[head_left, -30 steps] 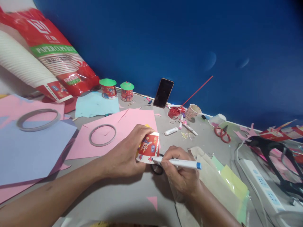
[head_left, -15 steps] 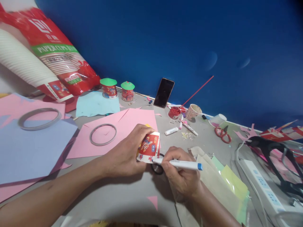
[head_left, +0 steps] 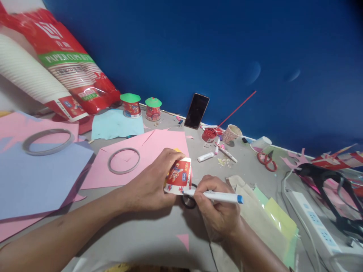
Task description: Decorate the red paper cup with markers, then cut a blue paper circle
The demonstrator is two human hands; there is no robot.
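Observation:
My left hand [head_left: 157,181] is wrapped round a red and white printed paper cup [head_left: 179,174], held tilted above the table. Small red and blue marks show along the cup's white lower band. Between the fingers of my right hand [head_left: 218,206] is a white marker pen [head_left: 219,196] with a blue end. Its tip meets, or nearly meets, the cup's lower band; the exact contact is too small to tell. Behind the cup, a dark ring-shaped thing [head_left: 188,201] lies partly hidden. Pink paper [head_left: 167,141] with a grey ring [head_left: 124,150] on it lies beyond my left hand.
Two small cups with green paper roofs [head_left: 130,99] stand at the back. A phone [head_left: 196,110] leans on the blue wall. Red-handled scissors [head_left: 266,161], loose markers [head_left: 205,157] and a power strip [head_left: 314,219] lie to the right. A paper-cup bag [head_left: 65,56] rests at the left.
Both hands, the cup and the marker stay almost in place. The marker's tip has shifted very slightly along the cup's lower band.

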